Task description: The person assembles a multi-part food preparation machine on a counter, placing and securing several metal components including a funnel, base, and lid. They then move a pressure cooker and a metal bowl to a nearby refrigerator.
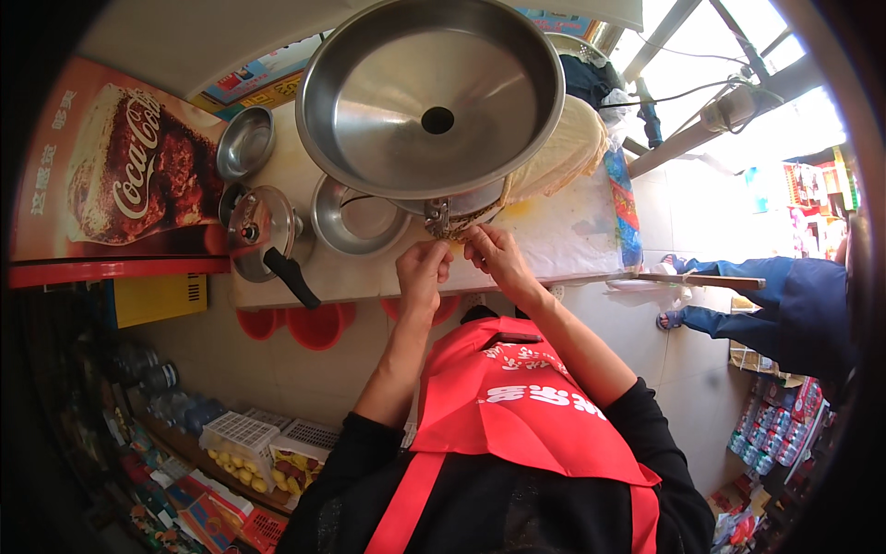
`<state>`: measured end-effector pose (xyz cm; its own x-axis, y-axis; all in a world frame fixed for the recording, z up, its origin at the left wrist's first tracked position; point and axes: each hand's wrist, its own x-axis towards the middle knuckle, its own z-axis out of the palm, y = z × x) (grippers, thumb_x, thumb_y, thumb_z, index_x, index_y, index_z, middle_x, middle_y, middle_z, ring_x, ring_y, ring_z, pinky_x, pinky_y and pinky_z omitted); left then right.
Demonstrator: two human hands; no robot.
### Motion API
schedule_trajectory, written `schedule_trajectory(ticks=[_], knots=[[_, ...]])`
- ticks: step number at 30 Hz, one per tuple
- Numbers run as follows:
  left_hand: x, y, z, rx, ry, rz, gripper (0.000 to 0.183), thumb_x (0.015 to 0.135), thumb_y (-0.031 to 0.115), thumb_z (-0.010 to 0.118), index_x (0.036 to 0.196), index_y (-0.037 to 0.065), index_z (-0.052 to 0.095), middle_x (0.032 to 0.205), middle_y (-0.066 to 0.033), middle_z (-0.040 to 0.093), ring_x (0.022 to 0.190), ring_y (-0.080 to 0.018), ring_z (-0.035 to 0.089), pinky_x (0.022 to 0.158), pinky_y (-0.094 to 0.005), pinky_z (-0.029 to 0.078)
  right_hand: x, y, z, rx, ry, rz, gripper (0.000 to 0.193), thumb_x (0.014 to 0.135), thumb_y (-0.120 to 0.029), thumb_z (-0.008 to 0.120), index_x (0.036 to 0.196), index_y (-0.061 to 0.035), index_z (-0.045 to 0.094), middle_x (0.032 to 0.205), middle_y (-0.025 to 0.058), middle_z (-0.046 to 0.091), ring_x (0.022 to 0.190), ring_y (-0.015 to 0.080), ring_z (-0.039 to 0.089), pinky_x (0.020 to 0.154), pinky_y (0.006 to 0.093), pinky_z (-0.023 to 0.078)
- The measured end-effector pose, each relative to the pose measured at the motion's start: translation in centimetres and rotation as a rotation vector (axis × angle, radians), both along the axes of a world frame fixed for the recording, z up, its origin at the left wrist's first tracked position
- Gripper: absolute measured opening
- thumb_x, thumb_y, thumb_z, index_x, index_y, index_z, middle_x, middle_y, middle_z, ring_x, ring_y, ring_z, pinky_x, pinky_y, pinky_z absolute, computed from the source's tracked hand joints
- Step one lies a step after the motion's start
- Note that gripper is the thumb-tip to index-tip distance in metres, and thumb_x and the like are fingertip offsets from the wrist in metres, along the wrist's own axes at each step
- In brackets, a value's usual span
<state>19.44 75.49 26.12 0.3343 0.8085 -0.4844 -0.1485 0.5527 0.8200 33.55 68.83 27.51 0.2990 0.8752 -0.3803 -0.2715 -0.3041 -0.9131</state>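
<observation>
In front of me a large round steel pan [388,120] with a dark hole in its middle stands above the table. A metal clamp-like fitting [437,217] sits at its near rim. Just under that fitting my left hand [422,270] is closed, fingertips pinched together. Close to its right, my right hand [499,261] pinches too, beside a dark patterned edge [484,222] below the pan. Whatever the fingers hold is too small to make out. A yellowish cloth [563,152] drapes over something at the pan's right.
On the table [554,245] to the left are a steel bowl [358,222], a lidded pot [263,226] with a black handle, and another bowl [247,143]. Red buckets [316,325] stand below. A person in blue trousers [748,291] is at the right; crates [242,443] lie lower left.
</observation>
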Motion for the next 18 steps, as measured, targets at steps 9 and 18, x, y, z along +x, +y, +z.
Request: schedule_trajectory(ticks=[9, 18], knots=[[-0.7, 3.2, 0.1, -0.188, 0.069, -0.387, 0.018, 0.089, 0.021, 0.058, 0.078, 0.007, 0.059, 0.058, 0.0030, 0.050, 0.039, -0.0030, 0.031, 0.035, -0.0215, 0.020, -0.8, 1.2, -4.4, -0.049, 0.442, 0.029, 0.021, 0.099, -0.025, 0.054, 0.106, -0.0072, 0.063, 0.088, -0.0012, 0.063, 0.072, 0.0063, 0.055, 0.061, 0.0214, 0.045], [-1.7, 4.7, -0.5, -0.614, -0.204, -0.527, 0.023, 0.090, 0.030, 0.059, 0.080, 0.010, 0.058, 0.055, 0.0064, 0.042, 0.041, -0.0055, 0.031, 0.038, -0.0214, 0.021, 1.2, 1.2, -4.4, 0.017, 0.816, 0.197, 0.017, 0.096, -0.024, 0.062, 0.104, -0.0091, 0.063, 0.091, -0.0019, 0.062, 0.073, 0.0064, 0.055, 0.063, 0.0225, 0.047]])
